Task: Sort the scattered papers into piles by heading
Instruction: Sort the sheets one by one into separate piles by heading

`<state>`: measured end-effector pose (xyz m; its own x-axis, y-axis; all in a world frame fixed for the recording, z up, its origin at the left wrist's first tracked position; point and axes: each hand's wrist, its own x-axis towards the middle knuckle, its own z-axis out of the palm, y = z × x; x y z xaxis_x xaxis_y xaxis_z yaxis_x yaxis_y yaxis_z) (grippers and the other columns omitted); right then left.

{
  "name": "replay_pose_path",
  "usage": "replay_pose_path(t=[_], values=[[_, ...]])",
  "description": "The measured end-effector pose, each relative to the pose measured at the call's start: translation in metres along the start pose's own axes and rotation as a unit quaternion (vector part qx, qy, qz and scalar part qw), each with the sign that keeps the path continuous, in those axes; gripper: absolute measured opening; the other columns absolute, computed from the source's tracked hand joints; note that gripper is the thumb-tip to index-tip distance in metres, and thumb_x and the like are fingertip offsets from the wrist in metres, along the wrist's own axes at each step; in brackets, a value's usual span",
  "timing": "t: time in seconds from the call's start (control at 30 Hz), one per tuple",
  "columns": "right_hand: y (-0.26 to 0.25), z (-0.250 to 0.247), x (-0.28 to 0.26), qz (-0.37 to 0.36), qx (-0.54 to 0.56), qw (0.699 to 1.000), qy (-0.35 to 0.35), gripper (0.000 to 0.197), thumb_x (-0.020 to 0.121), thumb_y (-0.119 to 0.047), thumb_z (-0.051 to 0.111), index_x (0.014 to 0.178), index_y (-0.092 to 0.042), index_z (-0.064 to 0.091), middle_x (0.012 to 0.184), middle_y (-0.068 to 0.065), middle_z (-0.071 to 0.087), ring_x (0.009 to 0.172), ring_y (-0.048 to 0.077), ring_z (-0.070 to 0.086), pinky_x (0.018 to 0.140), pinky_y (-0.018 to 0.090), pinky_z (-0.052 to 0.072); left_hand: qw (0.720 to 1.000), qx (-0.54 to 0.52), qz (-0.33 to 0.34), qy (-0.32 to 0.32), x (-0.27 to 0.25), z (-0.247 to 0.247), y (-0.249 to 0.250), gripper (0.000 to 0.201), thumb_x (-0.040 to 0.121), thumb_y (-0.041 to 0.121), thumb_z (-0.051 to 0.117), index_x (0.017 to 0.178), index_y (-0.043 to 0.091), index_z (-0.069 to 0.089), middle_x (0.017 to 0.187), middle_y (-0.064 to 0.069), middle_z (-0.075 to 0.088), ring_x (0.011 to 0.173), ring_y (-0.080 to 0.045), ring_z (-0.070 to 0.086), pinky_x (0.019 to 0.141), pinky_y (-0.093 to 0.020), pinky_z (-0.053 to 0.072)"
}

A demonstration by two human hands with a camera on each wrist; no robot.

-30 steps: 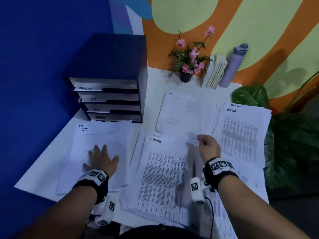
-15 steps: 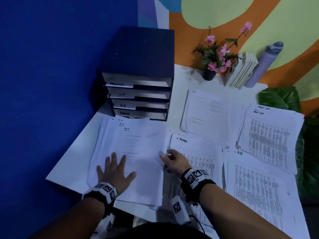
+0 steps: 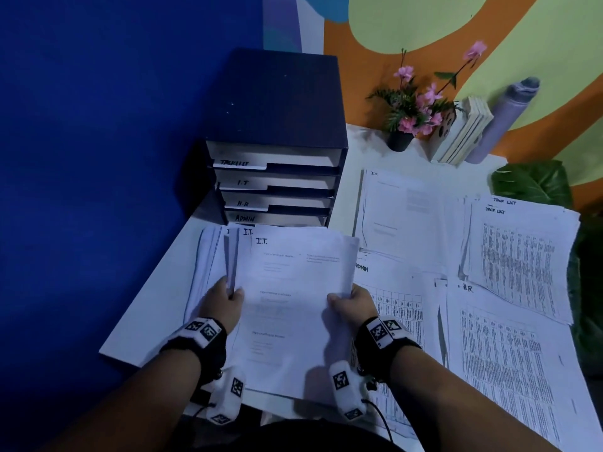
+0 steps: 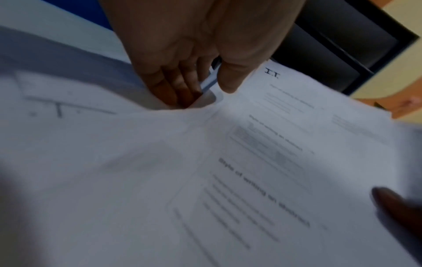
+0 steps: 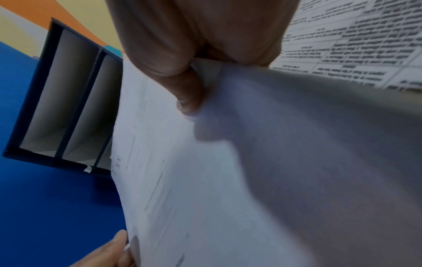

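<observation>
White surface (image 3: 156,321) with sorted paper piles: your left hand (image 3: 222,305) and right hand (image 3: 354,303) each pinch an edge of the I.T. stack (image 3: 290,308), near the drawer unit (image 3: 277,141).

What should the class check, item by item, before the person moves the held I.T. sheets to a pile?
1. Heading on the held sheets reads I.T.: ok.
2. Left hand grips their left edge: ok.
3. Right hand grips their right edge, thumb on top: ok.
4. A matching I.T. pile lies on the desk beside the tray organiser: ok.
5. Sheets squared into one neat stack: not ok, the edges fan out at the left.
6. Every sheet underneath is headed I.T.: cannot tell.
</observation>
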<state>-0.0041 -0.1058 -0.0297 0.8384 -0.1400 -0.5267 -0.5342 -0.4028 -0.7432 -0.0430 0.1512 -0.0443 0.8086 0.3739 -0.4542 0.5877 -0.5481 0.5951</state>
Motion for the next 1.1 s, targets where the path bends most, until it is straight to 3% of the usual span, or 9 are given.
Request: replay_pose_path(t=[0.1, 0.23, 0.37, 0.57, 0.63, 0.73, 0.8, 0.97, 1.1], values=[[-0.002, 0.001, -0.001, -0.006, 0.004, 1.000, 0.005, 0.017, 0.084, -0.010, 0.065, 0.070, -0.016, 0.057, 0.078, 0.010, 0.068, 0.080, 0.028, 0.068, 0.078, 0.038, 0.058, 0.999, 0.027, 0.002, -0.039, 0.001, -0.005, 0.005, 0.040, 0.099, 0.038, 0.041, 0.107, 0.001, 0.054, 0.099, -0.015, 0.060, 0.091, -0.029, 0.056, 0.078, -0.032, 0.042], [-0.004, -0.004, 0.001, -0.023, -0.007, 1.000, 0.018, 0.019, 0.085, -0.009, 0.061, 0.068, -0.016, 0.056, 0.070, 0.005, 0.064, 0.070, 0.023, 0.061, 0.071, 0.031, 0.052, 1.000, 0.006, 0.015, -0.012, 0.001, -0.007, 0.005, 0.031, 0.097, 0.029, 0.047, 0.078, 0.007, 0.041, 0.073, -0.004, 0.043, 0.076, -0.023, 0.045, 0.059, -0.030, 0.029], [-0.002, -0.014, 0.007, -0.025, -0.029, 0.999, 0.038, 0.021, 0.085, -0.015, 0.058, 0.064, -0.015, 0.057, 0.064, 0.001, 0.061, 0.066, 0.021, 0.058, 0.061, 0.022, 0.043, 1.000, -0.006, 0.022, 0.007, 0.000, -0.011, 0.011, 0.016, 0.097, 0.021, 0.050, 0.090, 0.007, 0.051, 0.079, -0.003, 0.053, 0.079, -0.024, 0.051, 0.063, -0.028, 0.033], [0.009, -0.028, 0.016, 0.007, 0.009, 0.998, 0.055, 0.022, 0.084, -0.013, 0.063, 0.063, -0.013, 0.061, 0.067, 0.008, 0.064, 0.067, 0.022, 0.059, 0.064, 0.027, 0.048, 0.999, -0.044, 0.013, 0.016, -0.001, -0.016, 0.009, 0.005, 0.092, 0.017, 0.059, 0.094, 0.013, 0.058, 0.092, -0.004, 0.061, 0.085, -0.023, 0.055, 0.073, -0.026, 0.039], [0.011, -0.028, 0.016, 0.016, 0.028, 0.998, 0.051, 0.022, 0.083, -0.014, 0.065, 0.062, -0.012, 0.060, 0.063, 0.006, 0.062, 0.066, 0.022, 0.058, 0.065, 0.030, 0.050, 0.996, -0.089, 0.010, 0.016, -0.002, -0.016, 0.008, 0.012, 0.089, 0.017, 0.064, 0.099, 0.011, 0.063, 0.094, -0.003, 0.064, 0.089, -0.024, 0.060, 0.076, -0.026, 0.043], [0.012, -0.026, 0.016, 0.021, 0.057, 0.998, 0.036, 0.014, 0.077, -0.025, 0.071, 0.072, -0.013, 0.064, 0.075, 0.010, 0.070, 0.072, 0.025, 0.064, 0.078, 0.043, 0.057, 0.986, -0.164, 0.007, 0.011, -0.006, -0.013, 0.010, 0.018, 0.085, 0.015, 0.071, 0.100, 0.010, 0.064, 0.091, -0.003, 0.067, 0.088, -0.023, 0.062, 0.073, -0.024, 0.045], [0.013, -0.027, 0.014, 0.018, 0.072, 0.997, 0.032, 0.010, 0.078, -0.021, 0.071, 0.075, -0.014, 0.065, 0.078, 0.011, 0.070, 0.073, 0.026, 0.063, 0.080, 0.047, 0.057, 0.982, -0.188, 0.001, 0.007, -0.005, -0.009, 0.010, 0.022, 0.083, 0.022, 0.074, 0.097, 0.009, 0.062, 0.087, -0.004, 0.064, 0.083, -0.022, 0.059, 0.072, -0.025, 0.045], [0.016, -0.039, 0.010, 0.001, 0.086, 0.996, 0.037, 0.009, 0.079, -0.011, 0.070, 0.076, -0.018, 0.065, 0.085, 0.011, 0.071, 0.083, 0.030, 0.066, 0.084, 0.050, 0.057, 0.988, -0.143, 0.003, 0.063, -0.001, -0.007, 0.009, 0.025, 0.094, 0.024, 0.057, 0.079, 0.004, 0.061, 0.070, -0.008, 0.055, 0.070, -0.025, 0.050, 0.068, -0.029, 0.041], [0.015, -0.044, 0.009, -0.007, 0.107, 0.994, 0.031, 0.014, 0.081, -0.006, 0.068, 0.078, -0.018, 0.063, 0.082, 0.008, 0.069, 0.082, 0.028, 0.063, 0.083, 0.043, 0.054, 0.987, -0.152, -0.005, 0.059, 0.000, -0.004, 0.010, 0.015, 0.094, 0.019, 0.057, 0.088, 0.006, 0.062, 0.077, -0.008, 0.058, 0.074, -0.024, 0.051, 0.071, -0.027, 0.040]])
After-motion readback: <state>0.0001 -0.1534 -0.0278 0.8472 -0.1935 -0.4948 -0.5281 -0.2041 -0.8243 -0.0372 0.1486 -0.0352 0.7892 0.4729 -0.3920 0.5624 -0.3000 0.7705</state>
